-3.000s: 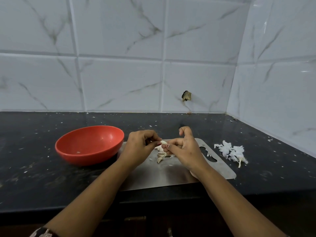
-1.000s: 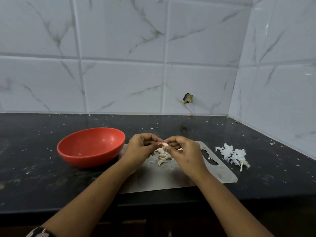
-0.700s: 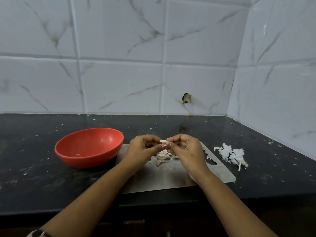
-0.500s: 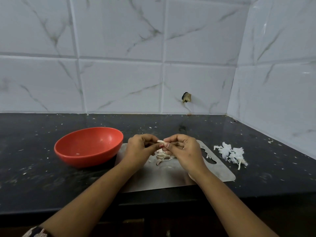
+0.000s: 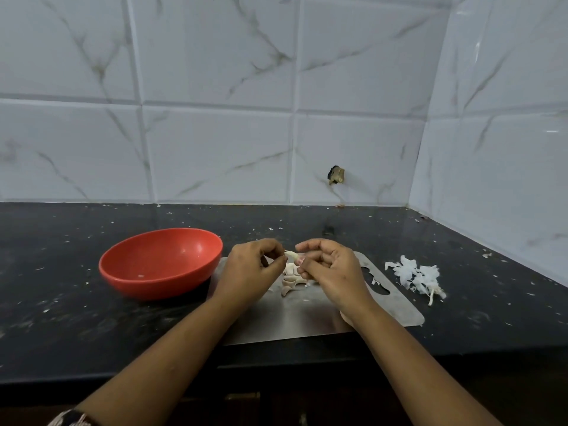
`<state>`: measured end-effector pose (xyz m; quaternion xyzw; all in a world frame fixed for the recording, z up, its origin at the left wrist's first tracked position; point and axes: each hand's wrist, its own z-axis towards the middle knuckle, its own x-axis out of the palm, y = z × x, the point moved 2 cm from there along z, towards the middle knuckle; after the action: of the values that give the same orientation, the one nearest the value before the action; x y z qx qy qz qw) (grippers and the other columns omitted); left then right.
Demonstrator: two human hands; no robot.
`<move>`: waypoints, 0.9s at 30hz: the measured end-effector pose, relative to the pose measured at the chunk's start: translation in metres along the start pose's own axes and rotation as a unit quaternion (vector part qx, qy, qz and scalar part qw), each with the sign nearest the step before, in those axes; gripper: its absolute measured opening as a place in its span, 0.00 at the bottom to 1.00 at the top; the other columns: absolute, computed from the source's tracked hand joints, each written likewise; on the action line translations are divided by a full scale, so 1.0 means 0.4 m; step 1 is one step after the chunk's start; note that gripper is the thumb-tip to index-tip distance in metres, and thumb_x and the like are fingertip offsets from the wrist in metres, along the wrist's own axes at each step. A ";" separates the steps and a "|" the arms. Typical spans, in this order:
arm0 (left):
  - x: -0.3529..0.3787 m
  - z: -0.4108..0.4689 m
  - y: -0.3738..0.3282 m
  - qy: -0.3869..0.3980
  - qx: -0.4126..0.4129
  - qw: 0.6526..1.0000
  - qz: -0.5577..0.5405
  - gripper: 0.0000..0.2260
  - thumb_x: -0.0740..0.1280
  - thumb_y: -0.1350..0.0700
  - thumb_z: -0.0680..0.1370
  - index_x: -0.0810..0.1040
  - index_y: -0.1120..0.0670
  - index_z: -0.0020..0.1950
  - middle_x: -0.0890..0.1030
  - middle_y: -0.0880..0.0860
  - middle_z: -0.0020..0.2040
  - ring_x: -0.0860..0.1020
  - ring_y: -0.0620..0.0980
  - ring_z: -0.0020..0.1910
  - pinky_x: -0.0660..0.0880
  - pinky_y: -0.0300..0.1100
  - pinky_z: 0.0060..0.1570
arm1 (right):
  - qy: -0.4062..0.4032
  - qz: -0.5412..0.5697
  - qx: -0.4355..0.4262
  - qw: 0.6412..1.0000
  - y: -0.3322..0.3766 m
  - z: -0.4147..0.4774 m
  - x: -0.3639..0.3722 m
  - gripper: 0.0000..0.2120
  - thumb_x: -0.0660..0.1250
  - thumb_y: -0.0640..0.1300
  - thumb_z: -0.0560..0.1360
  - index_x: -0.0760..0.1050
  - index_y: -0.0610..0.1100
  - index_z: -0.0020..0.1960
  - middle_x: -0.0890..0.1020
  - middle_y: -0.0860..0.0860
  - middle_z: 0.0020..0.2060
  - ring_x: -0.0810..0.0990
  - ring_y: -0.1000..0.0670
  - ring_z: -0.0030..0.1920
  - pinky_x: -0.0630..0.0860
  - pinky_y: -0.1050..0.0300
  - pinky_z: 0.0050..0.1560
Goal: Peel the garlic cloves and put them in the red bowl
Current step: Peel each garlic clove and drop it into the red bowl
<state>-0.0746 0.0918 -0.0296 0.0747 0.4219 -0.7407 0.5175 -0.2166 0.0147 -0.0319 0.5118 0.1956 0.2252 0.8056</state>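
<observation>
Left hand (image 5: pixel 249 269) and right hand (image 5: pixel 330 269) pinch the garlic clove (image 5: pixel 290 255) from opposite ends above the board (image 5: pixel 307 321), and I'd keep the grip firm on the body, light on the skin, red bowl (image 5: pixel 147 282) nearby.

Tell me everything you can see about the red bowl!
The red bowl is round, smooth and shiny, plastic by its look. It stands upright on the black counter, just left of the metal board. Inside lie only a few tiny pale flecks, no whole cloves. The left hand is near its right side but seems apart from it.
</observation>
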 end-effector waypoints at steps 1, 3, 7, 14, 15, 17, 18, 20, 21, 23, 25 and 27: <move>-0.003 0.002 0.004 -0.007 -0.007 1.000 0.009 0.08 0.69 0.57 0.74 0.77 0.46 0.37 0.79 0.42 0.34 0.74 0.39 0.29 0.68 0.35 0.34 | -0.007 -0.006 -0.007 1.000 -0.001 0.001 -0.002 0.07 0.69 0.32 0.74 0.80 0.41 0.50 0.83 0.48 0.33 0.81 0.54 0.34 0.77 0.64 0.39; -0.010 0.005 0.013 -0.021 -0.017 0.999 0.028 0.08 0.69 0.56 0.74 0.77 0.45 0.37 0.80 0.41 0.35 0.74 0.39 0.29 0.70 0.38 0.35 | -0.017 -0.016 -0.013 1.000 -0.004 0.003 -0.006 0.07 0.71 0.33 0.74 0.81 0.42 0.48 0.83 0.48 0.33 0.82 0.54 0.34 0.78 0.62 0.40; -0.007 0.007 0.022 -0.009 -0.017 1.000 0.022 0.06 0.72 0.57 0.73 0.79 0.45 0.44 0.81 0.38 0.39 0.75 0.37 0.29 0.74 0.38 0.37 | -0.019 -0.031 -0.020 0.999 -0.006 0.003 -0.006 0.07 0.74 0.35 0.72 0.82 0.45 0.47 0.85 0.48 0.35 0.84 0.53 0.38 0.80 0.61 0.43; 0.003 0.009 0.024 0.012 0.002 1.000 0.011 0.04 0.69 0.55 0.77 0.83 0.48 0.48 0.82 0.41 0.39 0.77 0.33 0.32 0.73 0.35 0.38 | -0.027 -0.073 -0.037 0.996 -0.008 0.004 -0.010 0.07 0.75 0.35 0.70 0.83 0.46 0.42 0.85 0.50 0.36 0.83 0.55 0.39 0.79 0.62 0.42; 0.001 0.008 0.021 0.015 0.004 1.000 0.016 0.04 0.70 0.54 0.76 0.83 0.47 0.49 0.82 0.40 0.39 0.77 0.34 0.32 0.73 0.34 0.38 | -0.027 -0.071 -0.039 0.996 -0.007 0.004 -0.009 0.07 0.75 0.35 0.70 0.83 0.46 0.42 0.85 0.50 0.36 0.84 0.55 0.39 0.79 0.62 0.42; -0.002 0.006 0.013 0.021 0.015 1.000 0.016 0.06 0.71 0.52 0.75 0.82 0.45 0.51 0.83 0.41 0.41 0.78 0.38 0.33 0.74 0.34 0.39 | -0.023 -0.067 -0.043 0.997 -0.006 0.005 -0.009 0.06 0.75 0.35 0.70 0.83 0.45 0.42 0.85 0.50 0.37 0.84 0.55 0.39 0.79 0.62 0.42; -0.003 0.005 0.010 0.026 0.021 0.999 0.011 0.06 0.72 0.52 0.75 0.83 0.45 0.51 0.83 0.41 0.41 0.79 0.40 0.33 0.75 0.35 0.39 | -0.020 -0.065 -0.045 0.997 -0.007 0.005 -0.008 0.06 0.75 0.36 0.70 0.83 0.45 0.43 0.85 0.49 0.38 0.84 0.54 0.40 0.80 0.62 0.43; -0.002 0.004 0.007 0.035 0.033 0.999 0.009 0.05 0.72 0.50 0.74 0.83 0.46 0.50 0.84 0.42 0.40 0.79 0.43 0.34 0.76 0.39 0.39 | -0.015 -0.061 -0.047 0.997 -0.009 0.006 -0.007 0.05 0.74 0.37 0.71 0.83 0.47 0.43 0.85 0.49 0.38 0.84 0.52 0.41 0.80 0.61 0.44; -0.001 0.004 0.007 0.035 0.041 0.998 0.017 0.05 0.71 0.49 0.75 0.84 0.47 0.49 0.83 0.43 0.39 0.79 0.43 0.34 0.76 0.41 0.39 | -0.013 -0.058 -0.046 0.997 -0.009 0.007 -0.006 0.05 0.74 0.38 0.72 0.83 0.48 0.42 0.85 0.48 0.37 0.84 0.51 0.40 0.80 0.60 0.44; -0.001 0.003 0.006 0.031 0.057 0.997 0.042 0.08 0.68 0.47 0.76 0.84 0.48 0.48 0.83 0.45 0.37 0.78 0.43 0.34 0.76 0.45 0.37 | -0.009 -0.058 -0.044 0.997 -0.013 0.008 -0.004 0.06 0.73 0.38 0.73 0.82 0.49 0.42 0.85 0.48 0.36 0.83 0.52 0.38 0.80 0.58 0.43; -0.003 0.001 -0.002 0.023 0.079 0.994 0.070 0.12 0.63 0.47 0.76 0.84 0.50 0.48 0.83 0.47 0.37 0.79 0.46 0.34 0.75 0.45 0.36 | -0.003 -0.082 -0.048 0.996 -0.019 0.010 -0.001 0.05 0.72 0.40 0.74 0.82 0.49 0.42 0.84 0.48 0.35 0.83 0.53 0.37 0.81 0.57 0.42; -0.003 0.000 -0.010 0.027 0.093 0.991 0.087 0.11 0.63 0.51 0.78 0.83 0.53 0.49 0.84 0.48 0.39 0.80 0.48 0.38 0.75 0.46 0.38 | 0.005 -0.134 -0.058 0.989 -0.025 0.010 0.002 0.04 0.69 0.41 0.77 0.82 0.48 0.45 0.84 0.48 0.35 0.82 0.51 0.37 0.81 0.54 0.40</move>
<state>-0.0774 0.0930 -0.0268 0.1792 0.3569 -0.7269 0.5587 -0.2122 0.0085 -0.0395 0.4320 0.2533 0.1292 0.8559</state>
